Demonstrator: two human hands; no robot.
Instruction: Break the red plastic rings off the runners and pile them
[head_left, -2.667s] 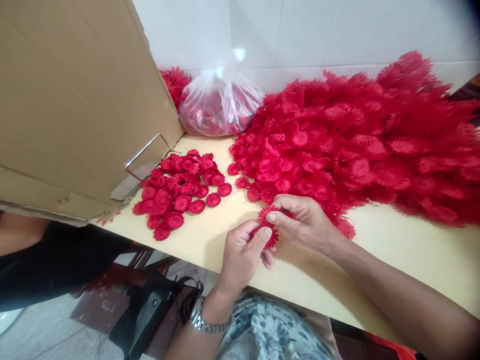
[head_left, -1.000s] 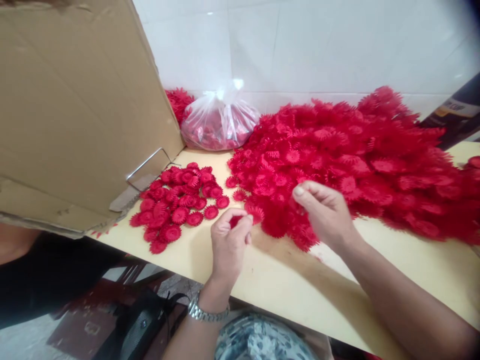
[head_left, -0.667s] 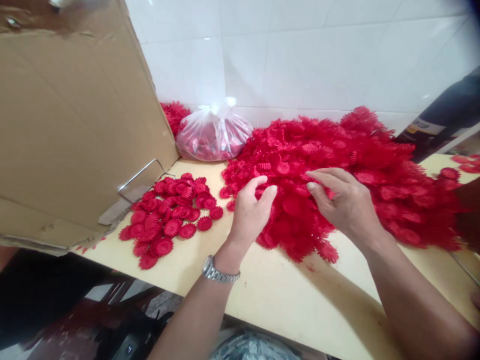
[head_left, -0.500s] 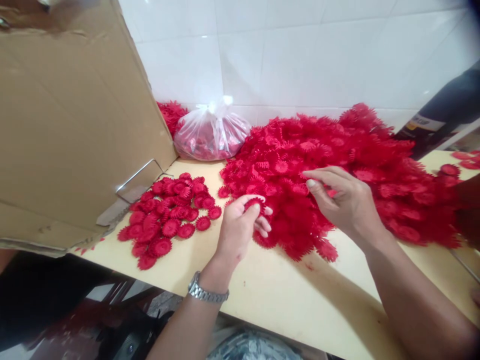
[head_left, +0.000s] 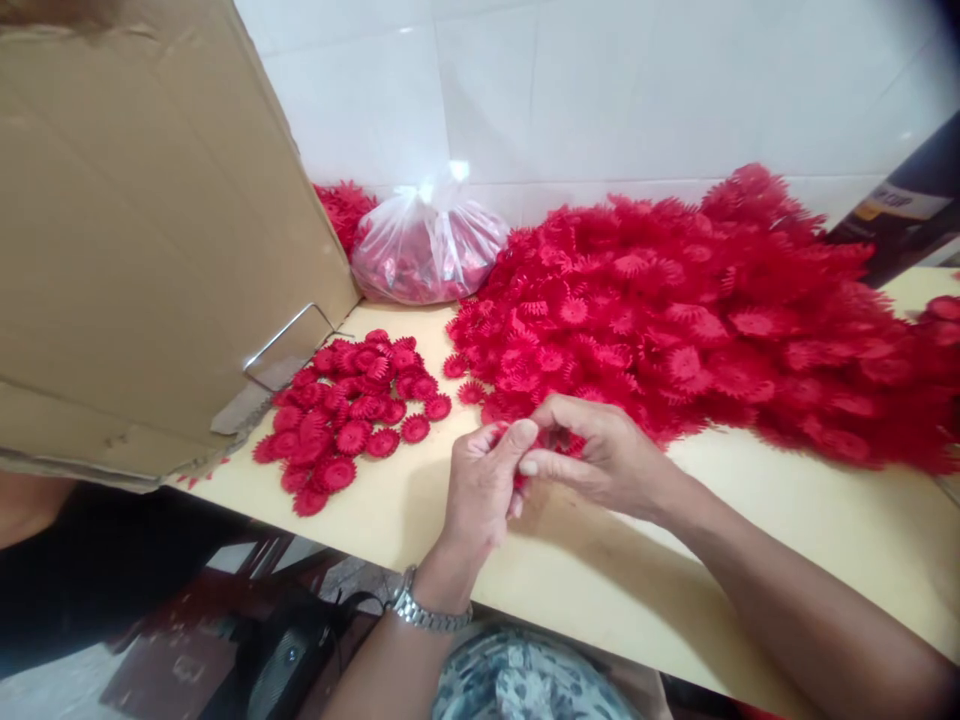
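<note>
My left hand (head_left: 487, 485), with a metal watch on the wrist, is closed around a red toothed disc that is mostly hidden by the fingers. My right hand (head_left: 592, 455) meets it from the right, thumb and index finger pinched against the left thumb and the disc's edge. Behind both hands spreads a large heap of red toothed pieces (head_left: 675, 320). A smaller group of red discs (head_left: 352, 415) lies on the table to the left of my left hand.
A cardboard box (head_left: 150, 230) stands at the left, a bent metal wire (head_left: 289, 335) by its base. A tied clear bag (head_left: 427, 250) of red pieces rests against the tiled wall. A dark object (head_left: 907, 210) leans at the right. Part of another person shows at lower left.
My right hand has moved left and down from above the heap, and its fingers now touch my left hand. The view has shifted slightly.
</note>
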